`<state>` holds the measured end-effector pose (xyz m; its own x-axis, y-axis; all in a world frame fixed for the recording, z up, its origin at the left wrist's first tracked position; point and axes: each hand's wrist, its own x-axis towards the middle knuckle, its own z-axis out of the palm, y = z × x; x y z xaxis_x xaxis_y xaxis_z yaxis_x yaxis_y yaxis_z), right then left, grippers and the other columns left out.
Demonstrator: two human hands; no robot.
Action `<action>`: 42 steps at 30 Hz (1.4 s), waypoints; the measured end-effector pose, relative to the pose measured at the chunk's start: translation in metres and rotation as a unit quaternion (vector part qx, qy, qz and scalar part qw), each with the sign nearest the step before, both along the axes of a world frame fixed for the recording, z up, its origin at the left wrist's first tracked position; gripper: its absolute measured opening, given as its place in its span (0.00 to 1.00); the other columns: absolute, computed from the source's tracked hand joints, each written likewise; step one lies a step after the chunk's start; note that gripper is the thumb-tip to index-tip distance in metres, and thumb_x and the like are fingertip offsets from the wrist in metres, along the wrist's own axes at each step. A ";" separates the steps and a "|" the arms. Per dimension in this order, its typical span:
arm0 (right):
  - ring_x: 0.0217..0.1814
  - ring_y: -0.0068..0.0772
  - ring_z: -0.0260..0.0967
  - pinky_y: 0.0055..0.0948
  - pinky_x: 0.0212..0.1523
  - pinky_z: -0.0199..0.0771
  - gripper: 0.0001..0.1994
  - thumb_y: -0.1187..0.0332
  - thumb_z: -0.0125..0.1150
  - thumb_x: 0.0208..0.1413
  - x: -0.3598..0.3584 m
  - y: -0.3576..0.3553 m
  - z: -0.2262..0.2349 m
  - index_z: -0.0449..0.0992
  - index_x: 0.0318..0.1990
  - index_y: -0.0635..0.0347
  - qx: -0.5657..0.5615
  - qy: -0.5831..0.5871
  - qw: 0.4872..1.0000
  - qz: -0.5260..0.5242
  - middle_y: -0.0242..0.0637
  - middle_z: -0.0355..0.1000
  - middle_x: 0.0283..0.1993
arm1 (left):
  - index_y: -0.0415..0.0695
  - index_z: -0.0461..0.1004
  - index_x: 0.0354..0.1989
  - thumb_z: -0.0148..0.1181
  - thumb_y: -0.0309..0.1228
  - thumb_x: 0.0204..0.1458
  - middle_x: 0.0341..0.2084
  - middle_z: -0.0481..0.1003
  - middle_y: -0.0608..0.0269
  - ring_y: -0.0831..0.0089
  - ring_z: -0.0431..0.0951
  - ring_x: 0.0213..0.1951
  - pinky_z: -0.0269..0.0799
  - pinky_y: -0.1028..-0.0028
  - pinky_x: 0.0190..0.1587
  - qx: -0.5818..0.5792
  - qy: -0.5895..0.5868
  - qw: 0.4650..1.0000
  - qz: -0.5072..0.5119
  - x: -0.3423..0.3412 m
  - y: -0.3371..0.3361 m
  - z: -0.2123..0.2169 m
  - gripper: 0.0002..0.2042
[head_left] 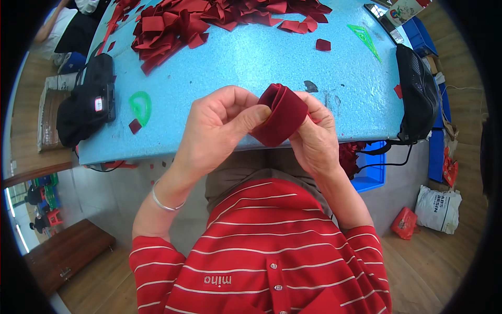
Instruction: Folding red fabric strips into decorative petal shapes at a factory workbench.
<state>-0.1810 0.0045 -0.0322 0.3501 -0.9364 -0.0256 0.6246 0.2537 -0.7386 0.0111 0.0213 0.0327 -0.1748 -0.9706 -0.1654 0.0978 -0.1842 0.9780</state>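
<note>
"Blue covers the table [230,63], the biggest thing. What lies on it?"

"Along the far edge, a pile [172,23] of red cloth pieces, reaching from near the far left corner past the middle."

"And at the sides?"

"A black bundle [81,118] at the left edge, a black bag [415,94] at the right."

"What are the hands doing?"

"Both grasp the same cloth. The left hand [217,123] pinches its left side, thumb pressed at the opening; the right hand [319,138] grips the right side, some fingers hidden behind it."

"Which cloth?"

"A dark red loop [282,118], curled in layers, held up by the middle of the near edge."

"Anything smaller?"

"A green set square [361,34] toward the far right corner, and a green protractor [146,112] near the left edge, toward the near left corner."

"Smallest?"

"A red scrap [135,126] at the protractor's near end. I cannot tell whether they touch."
</note>
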 end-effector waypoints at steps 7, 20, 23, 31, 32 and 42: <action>0.43 0.21 0.76 0.23 0.45 0.77 0.11 0.70 0.63 0.64 0.004 0.000 0.001 0.79 0.50 0.65 0.011 0.003 0.999 -0.042 0.33 0.80 0.44 | 0.35 0.76 0.42 0.63 0.27 0.62 0.34 0.80 0.63 0.81 0.79 0.37 0.77 0.79 0.42 -0.038 0.078 0.995 0.054 -0.020 0.013 -0.010 0.07; 0.41 0.24 0.77 0.27 0.37 0.81 0.13 0.67 0.64 0.63 -0.002 0.002 0.002 0.78 0.51 0.64 0.077 -0.037 0.996 0.037 0.36 0.79 0.43 | 0.35 0.75 0.46 0.63 0.28 0.62 0.34 0.78 0.63 0.79 0.78 0.34 0.75 0.79 0.41 -0.085 -0.014 0.992 0.096 -0.009 0.011 -0.011 0.09; 0.40 0.22 0.78 0.25 0.35 0.82 0.11 0.67 0.65 0.63 -0.001 0.005 0.003 0.80 0.49 0.63 0.064 -0.010 0.997 0.040 0.34 0.80 0.41 | 0.35 0.76 0.46 0.64 0.27 0.62 0.34 0.78 0.64 0.80 0.78 0.35 0.75 0.80 0.41 -0.089 -0.057 0.991 0.087 -0.011 0.009 -0.003 0.09; 0.37 0.20 0.77 0.22 0.34 0.81 0.10 0.68 0.65 0.63 -0.001 0.009 0.003 0.81 0.47 0.62 0.071 0.033 0.995 0.057 0.32 0.80 0.40 | 0.37 0.76 0.42 0.65 0.23 0.60 0.34 0.76 0.68 0.82 0.77 0.38 0.73 0.80 0.42 -0.210 -0.145 0.965 0.058 -0.010 0.008 -0.010 0.06; 0.37 0.19 0.77 0.21 0.34 0.80 0.09 0.68 0.65 0.63 -0.001 0.010 0.003 0.81 0.47 0.62 0.069 0.035 0.996 0.053 0.32 0.80 0.40 | 0.37 0.76 0.42 0.65 0.23 0.60 0.35 0.76 0.68 0.82 0.76 0.38 0.73 0.80 0.42 -0.226 -0.152 0.960 0.064 -0.011 0.008 -0.010 0.06; 0.40 0.18 0.77 0.21 0.39 0.79 0.09 0.71 0.65 0.62 0.000 0.009 0.007 0.79 0.47 0.63 0.050 -0.005 0.999 -0.007 0.33 0.80 0.41 | 0.36 0.74 0.47 0.64 0.29 0.62 0.41 0.78 0.65 0.81 0.77 0.41 0.75 0.77 0.46 -0.024 0.113 0.991 0.073 -0.020 0.015 -0.021 0.11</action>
<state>-0.1810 0.0135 -0.0247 0.3374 -0.9342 -0.1164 0.6365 0.3174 -0.7030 -0.0092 0.0363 0.0119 -0.0589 -0.9941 -0.0913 0.3379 -0.1059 0.9352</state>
